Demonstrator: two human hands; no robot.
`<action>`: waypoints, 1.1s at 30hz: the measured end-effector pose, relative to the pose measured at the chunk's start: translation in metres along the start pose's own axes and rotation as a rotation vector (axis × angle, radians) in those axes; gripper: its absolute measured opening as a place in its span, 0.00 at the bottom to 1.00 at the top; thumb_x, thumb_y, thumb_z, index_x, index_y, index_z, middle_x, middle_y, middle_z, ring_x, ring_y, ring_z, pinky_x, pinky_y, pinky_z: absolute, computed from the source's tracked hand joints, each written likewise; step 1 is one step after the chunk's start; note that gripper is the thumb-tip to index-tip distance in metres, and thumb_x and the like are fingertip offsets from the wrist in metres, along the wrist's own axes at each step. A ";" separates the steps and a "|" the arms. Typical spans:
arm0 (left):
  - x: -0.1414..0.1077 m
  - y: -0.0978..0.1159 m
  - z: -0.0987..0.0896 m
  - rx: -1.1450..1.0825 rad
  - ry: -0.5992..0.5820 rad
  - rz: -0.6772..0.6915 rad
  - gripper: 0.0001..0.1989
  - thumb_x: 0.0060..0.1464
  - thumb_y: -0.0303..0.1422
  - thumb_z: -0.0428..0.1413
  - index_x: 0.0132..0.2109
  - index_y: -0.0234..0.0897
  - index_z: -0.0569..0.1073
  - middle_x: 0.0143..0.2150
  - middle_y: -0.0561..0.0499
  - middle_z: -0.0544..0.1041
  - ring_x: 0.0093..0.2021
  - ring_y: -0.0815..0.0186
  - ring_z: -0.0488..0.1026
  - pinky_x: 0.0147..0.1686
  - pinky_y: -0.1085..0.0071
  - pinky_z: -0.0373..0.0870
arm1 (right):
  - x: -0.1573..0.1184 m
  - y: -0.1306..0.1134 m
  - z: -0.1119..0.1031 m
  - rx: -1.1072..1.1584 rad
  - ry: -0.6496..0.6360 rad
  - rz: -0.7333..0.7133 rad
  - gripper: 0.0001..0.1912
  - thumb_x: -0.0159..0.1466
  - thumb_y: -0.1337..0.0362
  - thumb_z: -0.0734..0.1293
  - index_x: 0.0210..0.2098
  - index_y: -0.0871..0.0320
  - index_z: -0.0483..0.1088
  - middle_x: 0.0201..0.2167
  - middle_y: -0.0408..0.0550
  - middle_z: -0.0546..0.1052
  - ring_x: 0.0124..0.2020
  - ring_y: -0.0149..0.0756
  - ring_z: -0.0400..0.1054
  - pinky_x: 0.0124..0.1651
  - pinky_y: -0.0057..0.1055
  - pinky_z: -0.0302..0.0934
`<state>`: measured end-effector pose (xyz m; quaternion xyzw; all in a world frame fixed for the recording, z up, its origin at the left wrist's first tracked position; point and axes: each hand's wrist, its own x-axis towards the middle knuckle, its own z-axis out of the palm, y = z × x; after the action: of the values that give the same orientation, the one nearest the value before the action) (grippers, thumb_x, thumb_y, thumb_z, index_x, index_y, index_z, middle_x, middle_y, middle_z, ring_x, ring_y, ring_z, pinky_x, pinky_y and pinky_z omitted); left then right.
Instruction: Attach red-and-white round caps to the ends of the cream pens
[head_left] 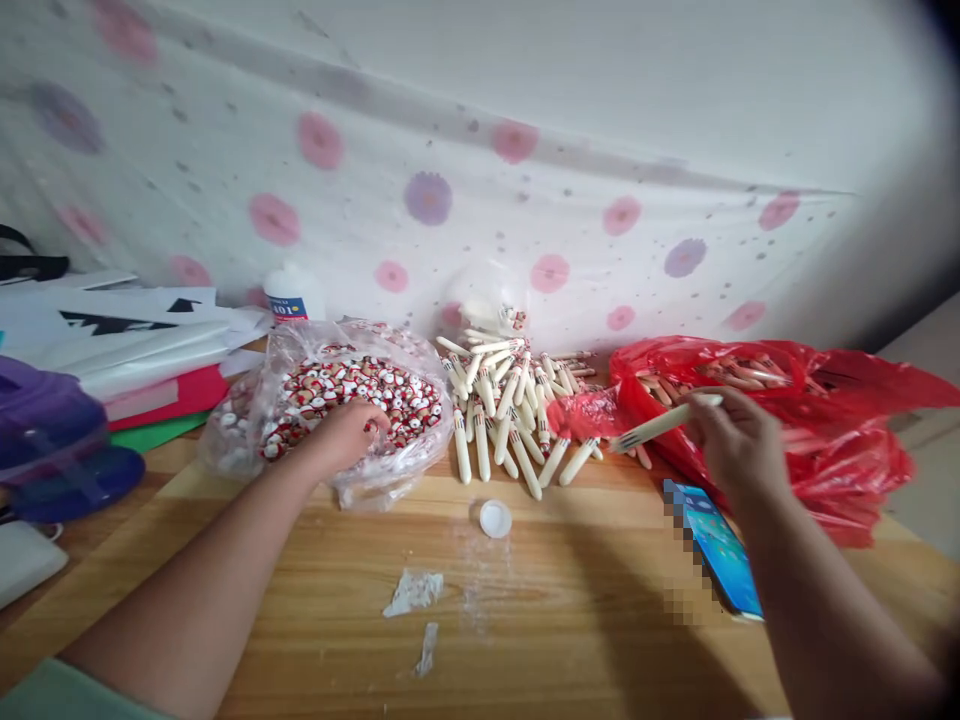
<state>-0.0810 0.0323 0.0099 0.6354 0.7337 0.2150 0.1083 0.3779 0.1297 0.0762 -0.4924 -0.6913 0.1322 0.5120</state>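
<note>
My left hand (pixel 351 434) reaches into a clear plastic bag (pixel 390 475) of small red, white and brown figures (pixel 405 400); its fingers are bent together, and what they hold is too small to name. My right hand (pixel 739 440) pinches a cream pen barrel (pixel 667 425) by one end, above the table, in front of an open red plastic bag (pixel 847 450) with more barrels inside. Between the bags lies a heap of cream pens (pixel 510 400), several with dark and red marks near one end.
A small white cap (pixel 495 519) and scraps of white film (pixel 415 592) lie on the wooden table (pixel 315 620). A lit phone (pixel 720 550) is at right. A white glue bottle (pixel 289 295), papers (pixel 150 350) and a purple object (pixel 52 430) stand at left.
</note>
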 end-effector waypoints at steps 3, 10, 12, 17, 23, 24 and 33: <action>0.000 0.005 -0.002 -0.043 0.118 -0.017 0.11 0.51 0.34 0.49 0.36 0.39 0.76 0.38 0.49 0.80 0.39 0.60 0.74 0.37 0.71 0.66 | -0.052 -0.034 0.036 0.035 -0.266 -0.127 0.12 0.59 0.54 0.67 0.30 0.58 0.72 0.19 0.44 0.67 0.20 0.30 0.58 0.23 0.28 0.52; -0.011 0.026 -0.004 -0.308 0.245 -0.037 0.13 0.53 0.43 0.49 0.37 0.39 0.71 0.23 0.55 0.74 0.25 0.65 0.71 0.28 0.72 0.63 | -0.098 -0.039 0.086 -0.084 -0.472 -0.110 0.14 0.56 0.56 0.69 0.21 0.58 0.68 0.15 0.41 0.67 0.17 0.27 0.55 0.22 0.25 0.47; -0.017 0.038 -0.003 -0.405 0.216 -0.009 0.13 0.53 0.44 0.50 0.36 0.38 0.69 0.21 0.56 0.72 0.22 0.67 0.69 0.25 0.73 0.62 | -0.100 -0.039 0.093 -0.076 -0.526 -0.081 0.14 0.58 0.56 0.68 0.21 0.58 0.69 0.16 0.42 0.69 0.18 0.28 0.57 0.22 0.25 0.49; -0.026 0.056 0.006 -0.549 0.104 0.073 0.11 0.52 0.42 0.52 0.34 0.39 0.68 0.20 0.57 0.68 0.21 0.69 0.66 0.23 0.75 0.60 | -0.107 -0.057 0.116 0.097 -0.598 -0.138 0.15 0.62 0.56 0.64 0.26 0.59 0.72 0.21 0.45 0.72 0.22 0.30 0.62 0.25 0.25 0.54; -0.025 0.056 0.016 -0.742 -0.010 0.117 0.13 0.52 0.42 0.53 0.41 0.38 0.69 0.27 0.56 0.73 0.25 0.69 0.70 0.26 0.74 0.67 | -0.110 -0.058 0.134 0.093 -0.617 -0.158 0.14 0.61 0.57 0.66 0.25 0.61 0.71 0.20 0.43 0.71 0.21 0.28 0.60 0.23 0.23 0.53; -0.025 0.056 0.016 -0.760 0.002 0.118 0.15 0.52 0.42 0.53 0.43 0.38 0.70 0.28 0.55 0.74 0.26 0.69 0.71 0.27 0.74 0.67 | -0.110 -0.057 0.135 0.101 -0.618 -0.169 0.14 0.61 0.57 0.66 0.25 0.60 0.71 0.20 0.43 0.71 0.22 0.28 0.61 0.24 0.24 0.54; -0.025 0.057 0.021 -0.812 -0.117 0.105 0.14 0.50 0.43 0.56 0.36 0.36 0.72 0.29 0.51 0.78 0.30 0.66 0.75 0.32 0.70 0.72 | -0.097 -0.070 0.151 0.146 -0.662 -0.101 0.15 0.57 0.58 0.69 0.20 0.60 0.69 0.16 0.39 0.65 0.19 0.25 0.55 0.22 0.23 0.49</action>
<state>-0.0175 0.0177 0.0139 0.5889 0.5483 0.4558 0.3806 0.2121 0.0662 0.0015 -0.3501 -0.8322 0.3084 0.2997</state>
